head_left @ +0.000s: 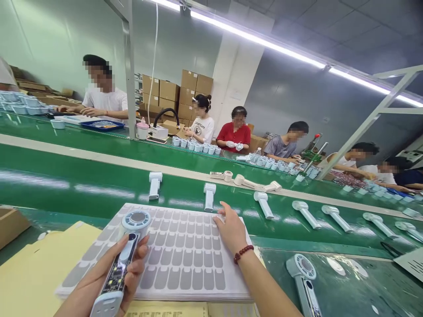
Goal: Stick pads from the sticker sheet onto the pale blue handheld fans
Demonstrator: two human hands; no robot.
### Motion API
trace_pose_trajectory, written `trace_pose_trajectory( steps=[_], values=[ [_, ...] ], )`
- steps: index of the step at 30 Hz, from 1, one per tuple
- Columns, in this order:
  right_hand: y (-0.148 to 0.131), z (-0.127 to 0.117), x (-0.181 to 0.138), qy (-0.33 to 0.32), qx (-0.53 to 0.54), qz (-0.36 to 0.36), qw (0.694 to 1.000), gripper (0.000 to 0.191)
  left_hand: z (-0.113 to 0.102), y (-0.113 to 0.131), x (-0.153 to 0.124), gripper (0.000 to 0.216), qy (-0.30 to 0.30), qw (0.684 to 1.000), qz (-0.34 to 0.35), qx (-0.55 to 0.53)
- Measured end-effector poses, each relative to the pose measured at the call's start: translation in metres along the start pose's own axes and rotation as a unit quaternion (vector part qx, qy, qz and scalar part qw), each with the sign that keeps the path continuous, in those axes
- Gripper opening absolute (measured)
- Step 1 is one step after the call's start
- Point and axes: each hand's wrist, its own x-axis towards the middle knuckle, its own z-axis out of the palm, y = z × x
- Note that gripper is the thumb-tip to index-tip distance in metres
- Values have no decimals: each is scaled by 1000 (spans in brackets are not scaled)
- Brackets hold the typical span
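Note:
My left hand (pixel 99 272) is wrapped round the handle of a light-blue handheld fan (pixel 115 275). Its round head tilts away from me, and a circuit board shows along the handle's dark front. Under it lies a stack of white sheets with grey rounded stickers (pixel 185 251). Over the right far corner of the stack, my right hand (pixel 233 231) has its fingers apart and holds nothing. Just beyond its fingertips, a light-blue fan (pixel 209 197) lies on the green conveyor belt (pixel 181 198). A red bead bracelet circles my right wrist.
Several more fans (pixel 263 205) lie along the belt. Another fan (pixel 303 281) rests on my bench at right. Yellow card (pixel 42 268) and a cardboard box (pixel 11 226) are at left. Across the belt, several people work beside light-blue cups (pixel 198 147) and a blue tray (pixel 102 125).

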Motion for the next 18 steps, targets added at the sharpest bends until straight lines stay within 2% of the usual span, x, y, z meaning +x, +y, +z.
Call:
trace_pose_trajectory(
  steps=[4, 7, 10, 12, 13, 15, 16, 18],
  values=[
    [-5, -4, -4, 13, 68, 5, 998, 29, 11, -2, -11, 32, 21, 999, -12, -25],
    [-21, -11, -16, 32, 160, -12, 986, 29, 13, -6, -16, 29, 35, 999, -9, -36],
    [-52, -17, -50, 33, 267, -29, 963, 41, 14, -12, -18, 26, 32, 997, -24, -60],
    [-76, -15, -84, 3, 331, -35, 943, 50, 15, -17, -20, 26, 39, 996, -31, -73],
    [-88, -12, -102, -19, 373, -36, 927, 53, 17, -20, -22, 26, 45, 996, -32, -75],
    [-109, 0, -135, -56, 537, 16, 841, 57, 21, -27, -26, 25, 53, 996, -19, -66],
    [-117, 6, -147, -50, 579, 33, 813, 57, 23, -30, -28, 23, 53, 997, -13, -60],
    [-129, 18, -164, -24, 617, 48, 785, 54, 26, -37, -32, 22, 55, 997, -10, -46]
  ],
)
